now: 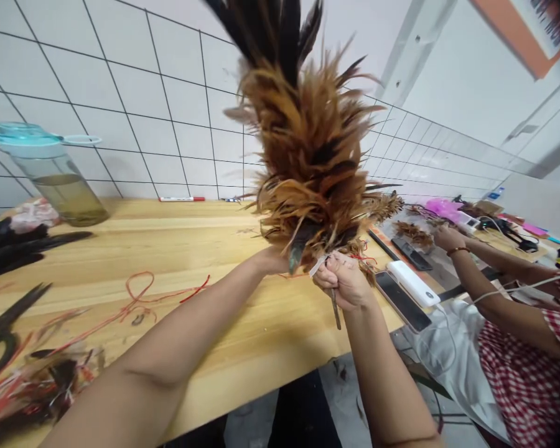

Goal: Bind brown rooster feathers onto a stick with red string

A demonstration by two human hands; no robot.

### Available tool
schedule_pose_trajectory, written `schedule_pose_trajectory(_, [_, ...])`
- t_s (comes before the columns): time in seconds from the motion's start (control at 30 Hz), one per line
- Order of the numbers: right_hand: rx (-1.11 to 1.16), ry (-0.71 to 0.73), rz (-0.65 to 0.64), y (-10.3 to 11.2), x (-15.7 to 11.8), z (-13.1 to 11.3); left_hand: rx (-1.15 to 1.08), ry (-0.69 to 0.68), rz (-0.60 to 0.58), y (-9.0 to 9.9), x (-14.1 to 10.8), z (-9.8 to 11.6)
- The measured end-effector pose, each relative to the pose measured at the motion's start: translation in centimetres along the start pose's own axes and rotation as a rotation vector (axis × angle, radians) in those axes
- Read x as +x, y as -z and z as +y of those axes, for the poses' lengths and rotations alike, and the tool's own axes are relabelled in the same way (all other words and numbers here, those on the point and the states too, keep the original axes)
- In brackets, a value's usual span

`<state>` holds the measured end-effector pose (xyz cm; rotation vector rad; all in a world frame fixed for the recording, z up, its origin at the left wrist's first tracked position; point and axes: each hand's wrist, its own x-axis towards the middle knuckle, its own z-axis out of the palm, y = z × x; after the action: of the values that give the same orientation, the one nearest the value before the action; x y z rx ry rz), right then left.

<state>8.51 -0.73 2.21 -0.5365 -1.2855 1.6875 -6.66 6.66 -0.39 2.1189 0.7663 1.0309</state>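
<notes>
A large feather duster (308, 162), brown and tan with long black plumes at its top, stands upright in front of me. Its base is in my right hand (345, 280), whose fingers are wrapped round it. Below that fist pokes out a thin brown stick (336, 309). A whitish strip (318, 266) shows at the thumb side. My left hand (276, 258) reaches behind the lower feathers; its fingers are hidden, so I cannot tell what it touches. Red string (140, 292) lies on the table to the left of the duster.
Scissors (4, 336), black feathers (14, 249) and a water bottle (70, 186) are on the left of the wooden table (242, 330). At right lie a phone (402, 301) and a white power bank (413, 283). Another person's hands (449, 238) work beyond them.
</notes>
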Motion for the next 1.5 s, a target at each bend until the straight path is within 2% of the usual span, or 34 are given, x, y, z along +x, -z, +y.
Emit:
schedule_pose_trajectory(0.13, [0.015, 0.054, 0.079, 0.9, -0.6, -1.5, -0.127, 0.019, 0.122, -0.1, -0.3, 0.8])
schedule_pose_trajectory(0.27, [0.028, 0.075, 0.224, 3.2, -1.3, -3.6, -0.023, -0.078, 0.087, 0.2, -0.4, 1.2])
schedule_pose_trajectory(0.37, [0.051, 0.072, 0.276, 4.1, -1.9, -4.0, -0.013, -0.104, 0.149, -0.4, -0.3, 1.4])
schedule_pose_trajectory(0.47, [0.062, 0.02, 0.22, 3.6, -2.4, -2.9, -0.216, -0.126, 0.148, -1.8, -0.2, 1.9])
schedule_pose_trajectory(0.57, [0.077, -0.037, 0.132, 2.2, -2.6, -1.2, -0.396, -0.109, -0.006, -3.0, -0.5, 2.6])
schedule_pose_trajectory(0.67, [0.096, -0.058, 0.081, 1.0, -2.8, -0.1, -0.378, -0.062, -0.151, -3.4, -0.9, 2.8])
schedule_pose_trajectory(0.73, [0.11, -0.068, 0.069, 0.6, -2.9, 0.2, -0.314, -0.062, -0.188, -3.3, -1.1, 2.6])
schedule_pose_trajectory(0.8, [0.116, -0.075, 0.048, 0.4, -3.1, 0.2, -0.25, -0.038, -0.168, -3.2, -1.3, 2.1])
schedule_pose_trajectory(0.93, [0.094, -0.077, 0.021, 0.7, -3.4, 0.0, -0.158, 0.108, -0.045, -3.3, -1.2, 1.1])
schedule_pose_trajectory(0.97, [0.098, -0.068, 0.044, 0.9, -3.4, -0.1, -0.146, 0.093, -0.028, -3.3, -1.1, 1.0])
schedule_pose_trajectory(1.03, [0.127, -0.05, 0.115, 1.6, -3.3, -0.4, -0.092, -0.031, -0.027, -3.3, -0.9, 1.2])
schedule_pose_trajectory(1.1, [0.171, -0.051, 0.185, 2.4, -3.1, -0.4, 0.036, -0.185, -0.031, -3.3, -0.7, 1.6])
schedule_pose_trajectory(1.17, [0.196, -0.069, 0.247, 3.1, -2.7, -0.1, 0.18, -0.275, 0.016, -3.4, -0.7, 2.1])
schedule_pose_trajectory(1.27, [0.146, -0.042, 0.346, 3.6, -2.2, 0.8, 0.29, -0.32, 0.098, -3.7, -1.0, 2.8])
schedule_pose_trajectory(1.4, [-0.016, 0.043, 0.451, 3.8, -1.5, 2.0, 0.318, -0.373, 0.12, -4.0, -1.3, 3.3])
schedule_pose_trajectory(1.5, [-0.345, 0.165, 0.591, 4.0, -1.2, 2.8, 0.278, -0.335, 0.111, -4.1, -1.2, 3.3])
